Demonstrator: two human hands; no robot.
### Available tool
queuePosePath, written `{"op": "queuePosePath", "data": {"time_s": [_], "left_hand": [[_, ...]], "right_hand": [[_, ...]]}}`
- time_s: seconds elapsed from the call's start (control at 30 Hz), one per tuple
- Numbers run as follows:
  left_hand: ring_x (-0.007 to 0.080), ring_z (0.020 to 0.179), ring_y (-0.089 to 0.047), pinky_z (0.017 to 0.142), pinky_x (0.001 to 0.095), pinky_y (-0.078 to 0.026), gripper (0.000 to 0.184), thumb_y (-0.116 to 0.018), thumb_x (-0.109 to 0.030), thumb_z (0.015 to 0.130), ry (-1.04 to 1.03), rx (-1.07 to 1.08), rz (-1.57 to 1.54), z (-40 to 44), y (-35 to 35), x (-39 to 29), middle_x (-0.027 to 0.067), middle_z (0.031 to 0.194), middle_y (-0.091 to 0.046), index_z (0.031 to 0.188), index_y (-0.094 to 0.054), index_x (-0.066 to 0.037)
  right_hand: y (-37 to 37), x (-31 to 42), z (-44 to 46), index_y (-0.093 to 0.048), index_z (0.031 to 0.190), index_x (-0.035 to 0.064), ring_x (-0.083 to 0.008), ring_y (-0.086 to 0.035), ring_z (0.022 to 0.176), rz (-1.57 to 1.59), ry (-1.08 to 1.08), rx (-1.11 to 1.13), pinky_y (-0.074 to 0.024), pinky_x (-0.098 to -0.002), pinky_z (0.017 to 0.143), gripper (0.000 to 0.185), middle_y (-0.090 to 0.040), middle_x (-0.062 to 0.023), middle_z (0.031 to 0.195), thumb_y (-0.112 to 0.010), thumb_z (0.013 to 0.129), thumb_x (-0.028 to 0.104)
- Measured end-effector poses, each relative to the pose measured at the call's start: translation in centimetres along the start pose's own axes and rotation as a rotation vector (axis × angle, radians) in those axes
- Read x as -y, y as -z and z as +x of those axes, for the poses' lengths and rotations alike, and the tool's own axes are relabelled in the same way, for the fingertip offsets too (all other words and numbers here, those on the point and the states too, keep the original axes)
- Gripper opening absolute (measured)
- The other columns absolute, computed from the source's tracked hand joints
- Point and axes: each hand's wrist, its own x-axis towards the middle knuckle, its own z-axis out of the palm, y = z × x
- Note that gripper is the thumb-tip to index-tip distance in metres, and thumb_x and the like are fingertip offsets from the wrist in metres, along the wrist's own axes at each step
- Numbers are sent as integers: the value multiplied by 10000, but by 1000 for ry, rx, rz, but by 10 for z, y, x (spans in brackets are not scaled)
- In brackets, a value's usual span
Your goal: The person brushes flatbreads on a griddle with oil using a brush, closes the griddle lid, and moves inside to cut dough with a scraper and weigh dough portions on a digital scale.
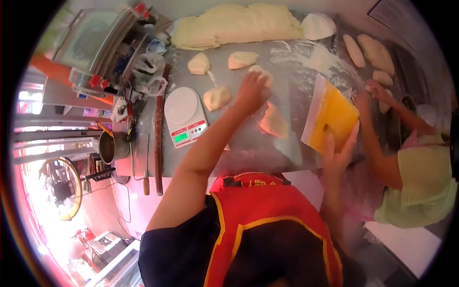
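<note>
My left hand [252, 92] reaches over the metal table with its fingers curled on a small piece of dough [262, 72], which they partly hide. In my right hand [340, 149] is a flat yellow rectangular packet [331, 115] with a pale, see-through border, gripped at its lower edge and tilted above the table. Around my left hand lie a cut dough piece [217, 98], a second one [243, 60], and a longer, flattened piece [274, 122]. A white digital scale [184, 110] with a lit green display stands left of my left forearm.
A long slab of dough [239, 25] lies along the back, beside scattered flour [320, 57]. A wooden rod [159, 134] runs near the left edge; a machine [98, 48] stands beyond. At right, another person's hand [377, 91] works near several dough pieces [377, 53].
</note>
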Motion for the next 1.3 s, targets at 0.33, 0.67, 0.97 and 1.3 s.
{"op": "queuePosePath", "data": {"time_s": [0.33,0.67,0.97,1.3], "left_hand": [[333,945,-615,762,405,-512,560,-707,-301,776,807,365,-621,-44,-41,-49,199,1045,-622,1191,-491,7],[302,1313,-354,1046,498,-301,611,-644,-365,805,-346,408,18,-107,3,-80,92,1443,-372,1339,-450,-139],[322,1265,-400,1009,476,-350,505,-599,-281,857,-231,378,212,-97,-47,-67,102,1430,-371,1336,-454,-217],[331,1091,-548,914,400,-453,391,-630,-226,843,324,61,-131,-103,86,34,167,1246,-533,1207,-571,-99]], "right_hand": [[-14,-12,-13,-249,1458,43,-363,-616,1041,51,-137,231,-496,-373,845,652,-564,-252,1214,-535,873,78],[-7,-21,-11,-232,1462,44,-358,-552,1156,124,-126,168,-454,-381,932,643,-495,-256,1314,-521,888,45],[-15,-9,-2,-220,1465,40,-358,-504,1214,123,-70,217,-430,-375,964,638,-443,-261,1366,-522,903,69],[-41,4,4,-225,1462,25,-325,-474,1231,244,-24,315,-399,-367,985,642,-428,-245,1373,-531,899,67]]}}
